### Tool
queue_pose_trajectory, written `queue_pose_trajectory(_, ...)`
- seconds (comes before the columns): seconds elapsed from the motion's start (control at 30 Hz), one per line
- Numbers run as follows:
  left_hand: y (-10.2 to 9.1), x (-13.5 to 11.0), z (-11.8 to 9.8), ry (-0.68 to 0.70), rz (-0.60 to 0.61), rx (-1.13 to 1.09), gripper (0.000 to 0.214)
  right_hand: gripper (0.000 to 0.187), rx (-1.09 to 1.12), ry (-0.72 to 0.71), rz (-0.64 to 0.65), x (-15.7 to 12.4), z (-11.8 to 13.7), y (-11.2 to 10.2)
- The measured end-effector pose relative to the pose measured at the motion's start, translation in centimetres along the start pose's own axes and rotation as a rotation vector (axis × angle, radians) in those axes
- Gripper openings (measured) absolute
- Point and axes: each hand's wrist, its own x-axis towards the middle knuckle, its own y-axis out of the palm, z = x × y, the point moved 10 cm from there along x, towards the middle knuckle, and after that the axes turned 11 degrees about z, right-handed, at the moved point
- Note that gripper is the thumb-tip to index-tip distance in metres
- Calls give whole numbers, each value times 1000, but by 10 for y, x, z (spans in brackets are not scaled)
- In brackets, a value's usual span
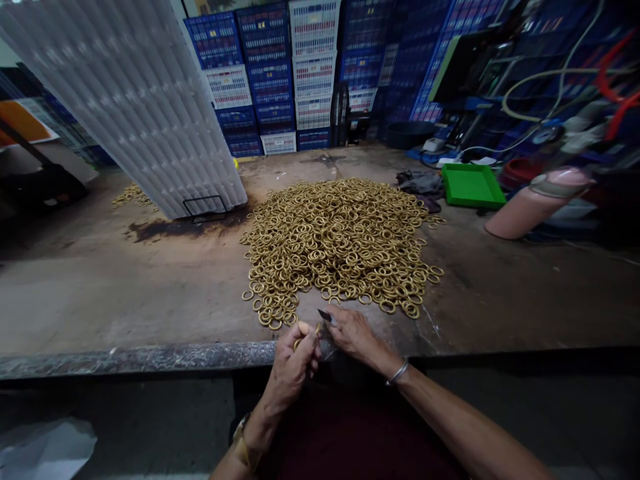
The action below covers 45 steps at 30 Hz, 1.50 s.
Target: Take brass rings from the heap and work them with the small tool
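Note:
A broad heap of brass-coloured rings (pixel 345 240) lies on the worktable (pixel 150 293) in front of me. At the table's front edge, my left hand (pixel 295 357) is closed round at least one ring (pixel 297 343); its fingers hide most of it. Close beside it on the right, my right hand (pixel 355 333) grips a small dark knife (pixel 326 315), whose pointed blade sticks out toward the left. Most of the knife's handle is hidden in the palm. Several loose rings lie just beyond both hands.
A tall stack of white ribbed trays (pixel 165 107) stands at the left back. Blue and white crates (pixel 273 93) line the rear. Right of the heap are a dark cloth (pixel 420 181), a green tray (pixel 473 185) and a pink cylinder (pixel 525 208), with hoses above.

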Motion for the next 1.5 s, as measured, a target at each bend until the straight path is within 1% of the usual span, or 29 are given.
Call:
queue_pose_trajectory(0.07, 9, -2, -4, 2, 68, -126, 25, 18, -34, 79, -46, 0, -14, -8)
queue_pose_trajectory(0.1, 10, -1, -5, 6, 77, -205, 24, 18, -42, 110, -77, 0, -20, -14)
queue_pose_trajectory(0.2, 3, 3, -2, 4, 20, -378, 26, 18, -56, 195, -180, 0, -34, -29)
queue_pose_trajectory(0.3, -6, 8, 7, -10, -36, -421, 26, 19, -92, 252, -197, 3, -41, -34)
queue_pose_trajectory(0.43, -9, 9, 12, -1, -36, -452, 22, 21, -132, 196, -160, 8, -32, -31)
queue_pose_trajectory(0.57, -5, 10, 14, -29, 9, -520, 21, 20, -139, 222, -124, 9, -31, -28)
queue_pose_trajectory(0.67, -2, 11, 17, -72, 35, -590, 23, 21, -123, 215, -132, 8, -32, -28)
queue_pose_trajectory(0.73, -4, 11, 20, -83, 26, -632, 22, 21, -102, 198, -153, 7, -32, -29)
queue_pose_trajectory(0.83, -6, 11, 25, -105, -5, -689, 23, 15, 2, 167, -184, 5, -33, -28)
queue_pose_trajectory(0.9, -8, 10, 28, -119, -32, -702, 25, 10, 161, 121, -210, 5, -30, -26)
queue_pose_trajectory(0.97, -11, 10, 30, -117, -72, -668, 27, 6, 386, 77, -231, 5, -26, -25)
queue_pose_trajectory(1.03, -16, 10, 31, -101, -123, -586, 29, 6, 615, 61, -222, 5, -22, -19)
queue_pose_trajectory(1.1, -18, 10, 29, -75, -166, -490, 30, 8, 782, 57, -202, 5, -16, -13)
queue_pose_trajectory(1.13, -19, 10, 29, -63, -182, -445, 32, 9, 832, 48, -194, 4, -12, -11)
queue_pose_trajectory(1.23, -18, 9, 26, -35, -200, -343, 35, 11, 868, 16, -214, 2, -2, -9)
queue_pose_trajectory(1.33, -16, 9, 24, -10, -185, -291, 33, 11, 865, 17, -221, 2, 2, -6)
queue_pose_trajectory(1.43, -21, 7, 22, -3, -215, -201, 33, 12, 875, 12, -184, 4, 3, -3)
queue_pose_trajectory(1.5, -28, 5, 17, 3, -258, -60, 33, 13, 845, -13, -154, 6, 5, -4)
